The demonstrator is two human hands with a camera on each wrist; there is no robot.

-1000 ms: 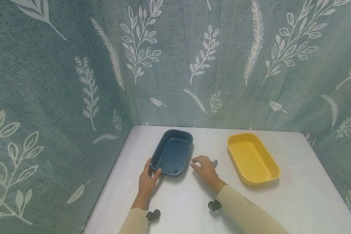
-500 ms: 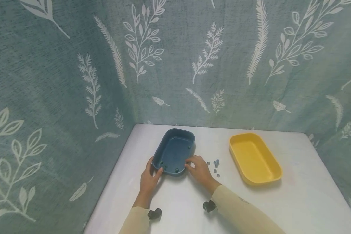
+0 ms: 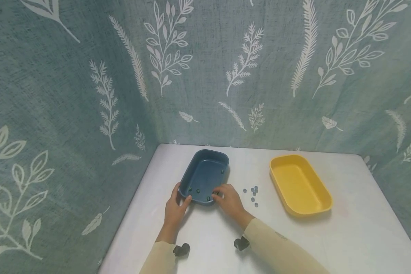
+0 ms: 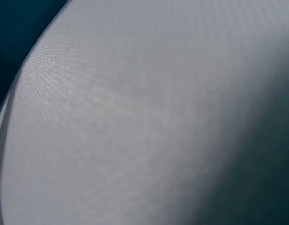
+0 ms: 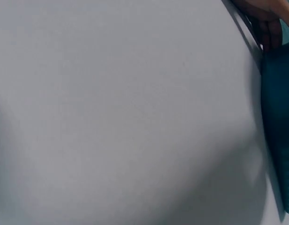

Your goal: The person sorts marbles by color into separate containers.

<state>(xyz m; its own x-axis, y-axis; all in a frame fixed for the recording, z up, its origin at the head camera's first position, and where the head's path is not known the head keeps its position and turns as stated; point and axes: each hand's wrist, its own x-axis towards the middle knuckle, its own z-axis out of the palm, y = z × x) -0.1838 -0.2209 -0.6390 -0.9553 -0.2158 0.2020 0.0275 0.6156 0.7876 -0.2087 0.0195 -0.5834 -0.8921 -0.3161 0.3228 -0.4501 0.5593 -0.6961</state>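
My left hand [image 3: 174,211] grips the near left corner of the blue tray [image 3: 185,177], its thumb over the rim and its fingers along the outer wall. Over the tray's near right corner is my right hand [image 3: 230,199], thumb and fingertips pinched around a small dark marble [image 3: 215,193]. Several more small round marbles lie inside, one marble [image 3: 208,198] close to the near wall and another marble [image 3: 222,172] at the right wall. In the right wrist view, the tray [image 5: 280,112] stands at the right edge with part of a hand at its corner.
Several loose grey-blue marbles [image 3: 254,193] lie on the white table [image 3: 212,243], right of my right hand. Beyond them sits a yellow tray [image 3: 296,184] with nothing in it. Patterned green cloth [image 3: 205,95] hangs behind the table and along its left side.
My right hand has moved left from beside the blue tray to over its near right corner, carrying a marble. The loose marbles beside it are uncovered. One marble inside the tray has shifted.
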